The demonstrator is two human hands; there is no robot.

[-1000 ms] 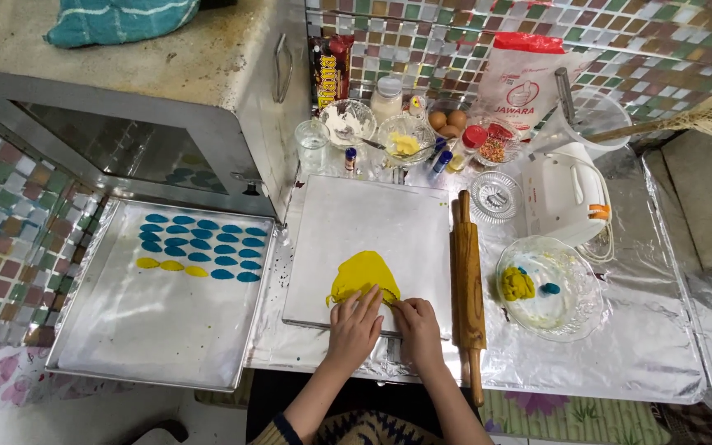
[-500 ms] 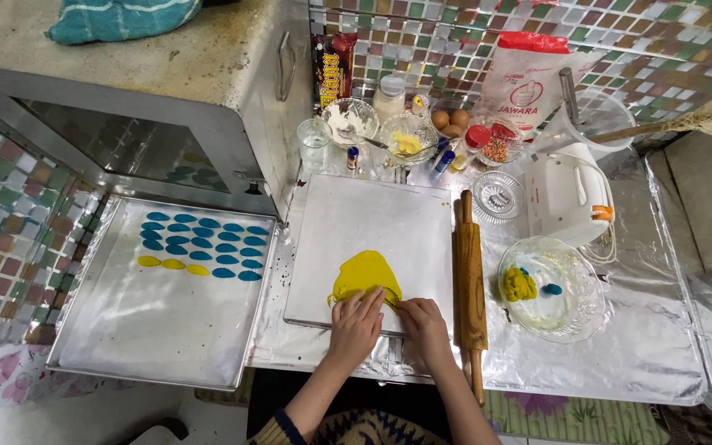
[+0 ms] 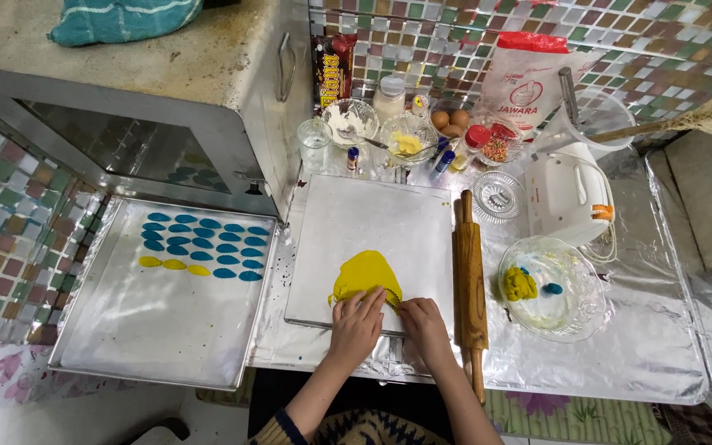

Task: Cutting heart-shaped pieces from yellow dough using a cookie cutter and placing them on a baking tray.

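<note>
Head view looks straight down on a foil-covered counter point(image 3: 661, 346). Both hands press side by side, fingers flat and spread, on the near edge of the yellow dough point(image 3: 364, 276): left hand point(image 3: 357, 324), right hand point(image 3: 424, 323), almost touching each other, clamped on nothing. The dough lies rolled thin on a white board point(image 3: 381, 227), near its front edge.

Just right of the board lies a wooden rolling pin point(image 3: 471, 280), lengthwise, close beside the right hand. Further right stands a glass bowl point(image 3: 574, 309) holding a yellow lump and blue bits, and behind it a white hand mixer point(image 3: 570, 198). Left of the board a metal tray point(image 3: 150, 330) carries rows of blue pieces and a few yellow ones. Along the back stand small bowls, jars, eggs and a flour bag point(image 3: 529, 78). A metal oven point(image 3: 150, 107) fills the upper left, with a teal cloth on top. Behind is a wall of small coloured tiles.

Compared with half a second ago, the hands sit in nearly the same place at the dough's edge; nothing else has moved.
</note>
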